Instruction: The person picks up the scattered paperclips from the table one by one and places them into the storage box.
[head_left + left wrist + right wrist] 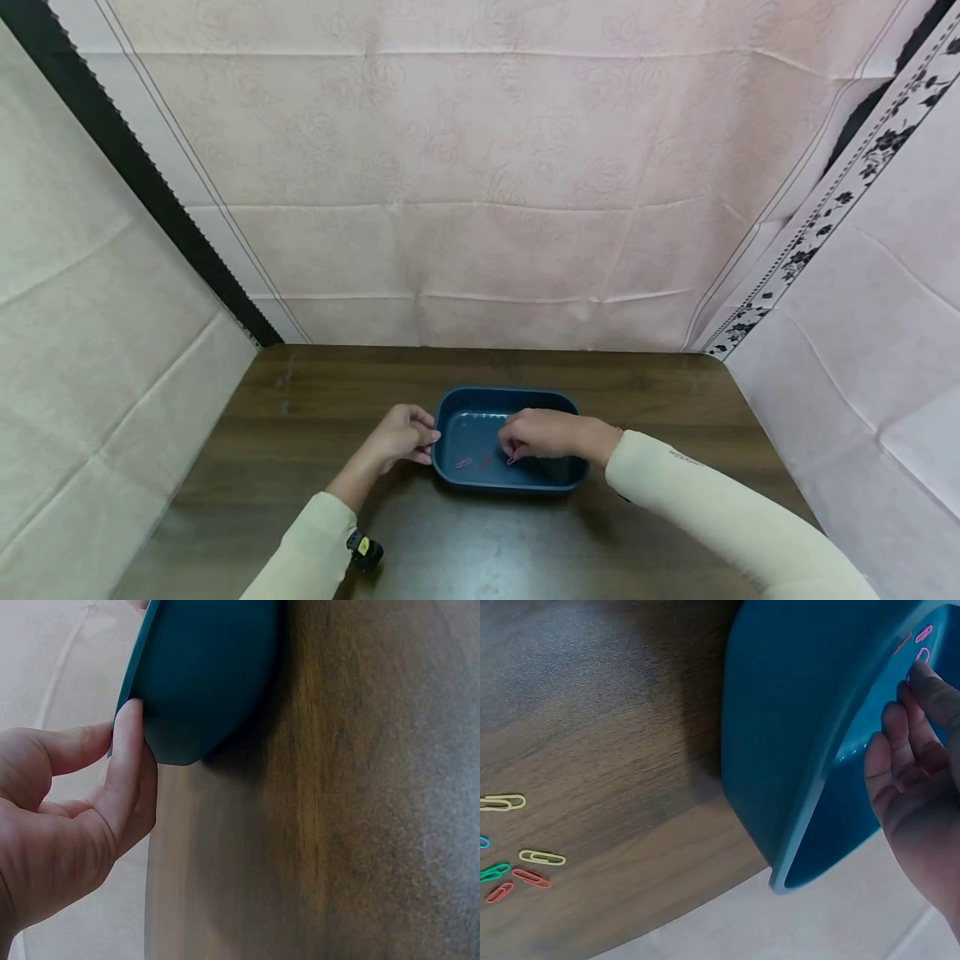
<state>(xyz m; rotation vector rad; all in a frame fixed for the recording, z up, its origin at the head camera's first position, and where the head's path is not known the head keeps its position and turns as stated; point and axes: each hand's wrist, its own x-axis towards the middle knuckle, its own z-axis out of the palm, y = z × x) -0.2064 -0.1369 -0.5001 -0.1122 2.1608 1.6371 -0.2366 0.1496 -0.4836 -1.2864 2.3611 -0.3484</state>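
A blue plastic tray (472,432) sits on the wooden table. At its left end my left hand (405,432) pinches the rim between thumb and fingers, as the left wrist view shows closely. My right hand (542,433) reaches inside over the tray floor. Between its thumb and index fingertip is a pink paper clip (924,654), partly hidden by the thumb. Near it on the tray floor lie another pink paper clip (924,634) and a red one (902,643). The right hand's other fingers curl loosely toward the palm.
Outside the tray, several paper clips lie on the table in the right wrist view, among them a yellow clip (542,858), a green clip (495,872) and a red clip (532,878). Pale cloth (487,167) hangs behind the wooden table (337,375) and along both sides.
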